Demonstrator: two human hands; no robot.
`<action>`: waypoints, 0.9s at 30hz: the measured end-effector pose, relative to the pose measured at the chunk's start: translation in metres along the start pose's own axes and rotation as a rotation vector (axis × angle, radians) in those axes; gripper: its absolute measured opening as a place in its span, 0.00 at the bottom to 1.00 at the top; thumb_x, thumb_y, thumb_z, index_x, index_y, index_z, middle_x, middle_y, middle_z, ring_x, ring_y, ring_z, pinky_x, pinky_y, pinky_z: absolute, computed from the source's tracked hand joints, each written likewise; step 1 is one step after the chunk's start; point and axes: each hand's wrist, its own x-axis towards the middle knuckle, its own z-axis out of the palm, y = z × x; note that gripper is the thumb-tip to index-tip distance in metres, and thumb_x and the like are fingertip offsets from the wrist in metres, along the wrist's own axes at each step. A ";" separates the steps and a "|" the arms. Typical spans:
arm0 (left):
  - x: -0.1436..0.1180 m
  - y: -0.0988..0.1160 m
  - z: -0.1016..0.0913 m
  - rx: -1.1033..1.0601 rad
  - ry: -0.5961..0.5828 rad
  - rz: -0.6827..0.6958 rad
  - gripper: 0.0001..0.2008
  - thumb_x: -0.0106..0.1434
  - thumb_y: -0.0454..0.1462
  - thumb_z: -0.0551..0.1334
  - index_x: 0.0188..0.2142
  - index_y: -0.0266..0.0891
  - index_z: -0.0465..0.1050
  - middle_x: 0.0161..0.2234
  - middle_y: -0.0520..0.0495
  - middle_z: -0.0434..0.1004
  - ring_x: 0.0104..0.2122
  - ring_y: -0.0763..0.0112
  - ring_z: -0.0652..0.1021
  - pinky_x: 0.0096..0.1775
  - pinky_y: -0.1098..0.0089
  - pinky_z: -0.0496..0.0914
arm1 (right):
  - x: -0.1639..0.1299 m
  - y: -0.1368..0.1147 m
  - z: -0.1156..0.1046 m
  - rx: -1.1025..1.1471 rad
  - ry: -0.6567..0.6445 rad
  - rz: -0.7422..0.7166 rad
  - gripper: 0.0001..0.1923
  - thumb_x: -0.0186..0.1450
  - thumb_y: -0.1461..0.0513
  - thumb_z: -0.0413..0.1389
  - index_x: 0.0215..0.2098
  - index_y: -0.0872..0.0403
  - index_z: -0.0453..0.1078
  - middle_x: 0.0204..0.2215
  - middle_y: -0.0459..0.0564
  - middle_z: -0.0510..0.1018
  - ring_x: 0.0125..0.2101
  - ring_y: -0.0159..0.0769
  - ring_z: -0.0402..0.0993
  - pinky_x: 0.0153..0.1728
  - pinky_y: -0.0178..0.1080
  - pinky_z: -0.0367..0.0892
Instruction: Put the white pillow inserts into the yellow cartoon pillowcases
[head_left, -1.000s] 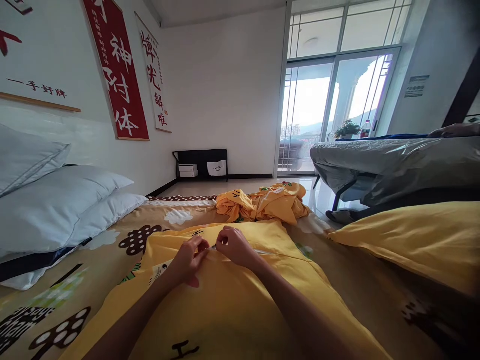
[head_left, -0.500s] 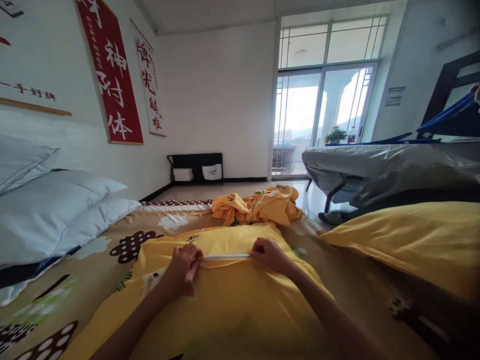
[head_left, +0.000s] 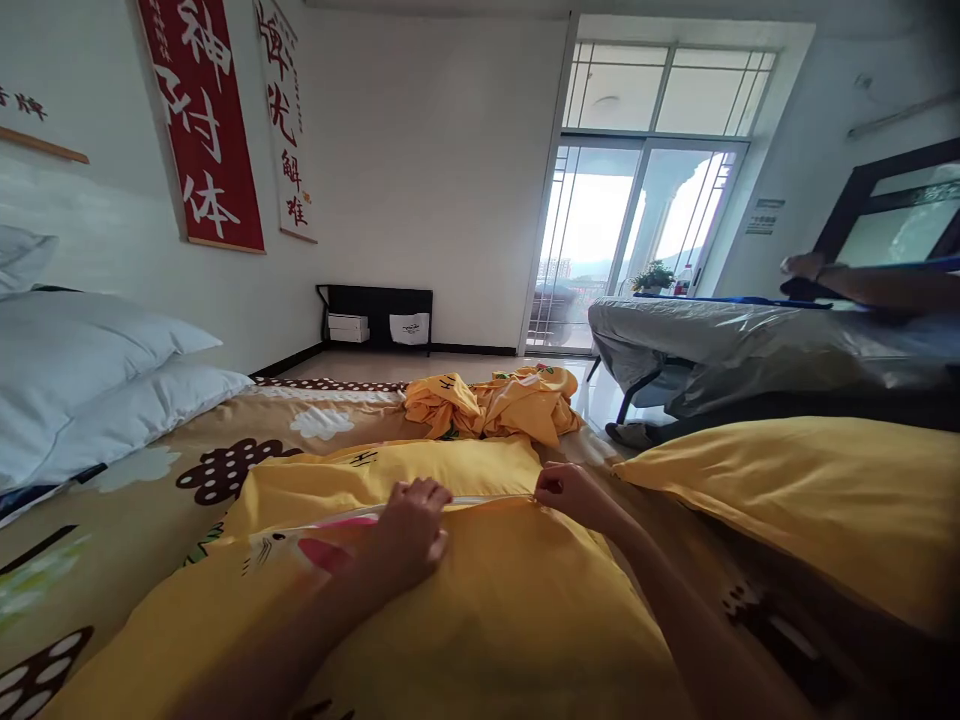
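A yellow pillowcase (head_left: 517, 590) with printed cartoon faces lies spread before me on the bed, its white zipper (head_left: 491, 499) running crosswise near the far edge. My left hand (head_left: 411, 528) rests on the zipper line, fingers bent over the fabric edge and gripping it. Farther right, my right hand (head_left: 574, 494) is closed in a pinch at the zipper's right end; the small pull is hidden by the fingers. Between the two hands the zipper is stretched nearly straight.
Crumpled yellow fabric (head_left: 495, 405) lies beyond the pillowcase. White pillows (head_left: 97, 370) are piled at left, and a yellow pillow (head_left: 810, 490) lies at right. Another person's arm (head_left: 862, 285) reaches over a plastic-covered table (head_left: 675, 325).
My right hand has slid right along the zipper. My left hand has shifted right too, uncovering a pink print. The view has turned, and the other person's arm has come into sight.
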 end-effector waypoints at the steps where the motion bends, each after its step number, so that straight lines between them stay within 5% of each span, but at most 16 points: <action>1: 0.009 0.012 0.003 -0.014 -0.020 0.027 0.14 0.56 0.30 0.55 0.43 0.37 0.70 0.42 0.39 0.74 0.44 0.55 0.73 0.46 0.55 0.65 | 0.000 -0.004 -0.001 -0.025 -0.002 -0.006 0.06 0.52 0.65 0.51 0.20 0.56 0.69 0.22 0.44 0.68 0.23 0.28 0.60 0.26 0.33 0.54; 7: 0.053 0.055 0.034 -0.115 -0.189 0.137 0.10 0.61 0.34 0.55 0.42 0.35 0.70 0.41 0.37 0.76 0.42 0.54 0.77 0.41 0.59 0.71 | -0.003 -0.011 -0.005 -0.161 -0.013 -0.031 0.06 0.52 0.67 0.52 0.20 0.56 0.69 0.22 0.45 0.70 0.24 0.29 0.61 0.27 0.33 0.54; 13: 0.042 0.052 0.058 -0.016 -0.225 0.299 0.12 0.55 0.28 0.56 0.39 0.34 0.69 0.38 0.37 0.77 0.39 0.55 0.78 0.40 0.60 0.72 | -0.004 0.002 -0.003 -0.226 -0.023 0.003 0.05 0.49 0.68 0.53 0.18 0.55 0.69 0.22 0.46 0.71 0.24 0.30 0.62 0.28 0.34 0.52; 18: 0.033 0.044 0.045 -0.096 -0.242 0.278 0.08 0.62 0.32 0.52 0.36 0.36 0.68 0.37 0.41 0.76 0.36 0.64 0.76 0.38 0.66 0.70 | 0.000 0.004 -0.008 -0.185 0.001 0.017 0.04 0.50 0.66 0.54 0.18 0.55 0.68 0.21 0.45 0.70 0.24 0.30 0.61 0.27 0.34 0.53; 23: 0.011 0.013 0.025 -0.199 -0.109 0.257 0.07 0.62 0.32 0.53 0.36 0.38 0.69 0.41 0.44 0.73 0.42 0.65 0.73 0.44 0.66 0.67 | 0.000 0.008 -0.011 -0.085 0.073 0.055 0.10 0.58 0.60 0.51 0.24 0.56 0.69 0.22 0.45 0.70 0.24 0.30 0.61 0.27 0.34 0.55; 27: -0.006 -0.043 0.015 -0.083 0.010 0.080 0.15 0.59 0.31 0.55 0.47 0.40 0.68 0.49 0.41 0.72 0.50 0.57 0.70 0.49 0.58 0.63 | 0.000 0.007 0.002 0.071 -0.111 0.033 0.12 0.55 0.55 0.58 0.34 0.54 0.72 0.22 0.42 0.69 0.24 0.29 0.61 0.26 0.32 0.58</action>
